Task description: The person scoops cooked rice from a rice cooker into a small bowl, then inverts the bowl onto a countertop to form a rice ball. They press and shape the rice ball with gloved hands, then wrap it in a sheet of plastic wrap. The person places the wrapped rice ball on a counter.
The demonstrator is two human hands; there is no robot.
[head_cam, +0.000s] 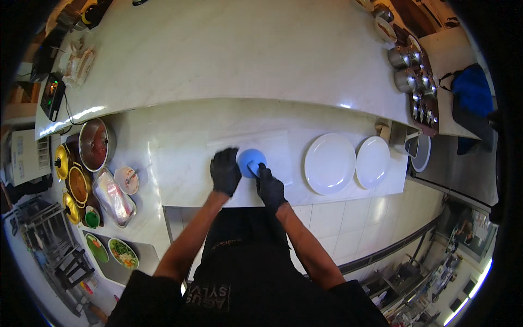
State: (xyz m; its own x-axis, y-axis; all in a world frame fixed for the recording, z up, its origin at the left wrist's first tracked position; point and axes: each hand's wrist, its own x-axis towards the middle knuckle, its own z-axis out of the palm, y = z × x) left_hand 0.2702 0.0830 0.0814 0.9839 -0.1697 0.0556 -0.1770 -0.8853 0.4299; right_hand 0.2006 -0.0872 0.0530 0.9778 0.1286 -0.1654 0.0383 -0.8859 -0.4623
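In front of me on the white marble counter lies a translucent sheet (278, 143), probably paper or plastic film. A round light-blue utensil (246, 158) rests on it; I cannot tell whether it is a bowl or a press. My right hand (269, 188), in a black glove, grips the blue handle (254, 167) that shows over its lower right part. Just left of the blue utensil is my left hand (226, 173), also black-gloved, its fingers blurred. Whether it touches the utensil's rim is unclear.
To the right stand a large white plate (330, 163) and a smaller one (373, 162). On the left are a steel bowl of red food (110, 153), lidded golden pots (62, 161), a tray of plastic-wrapped food (102, 186) and salad plates (123, 265). A raised counter (237, 57) runs behind.
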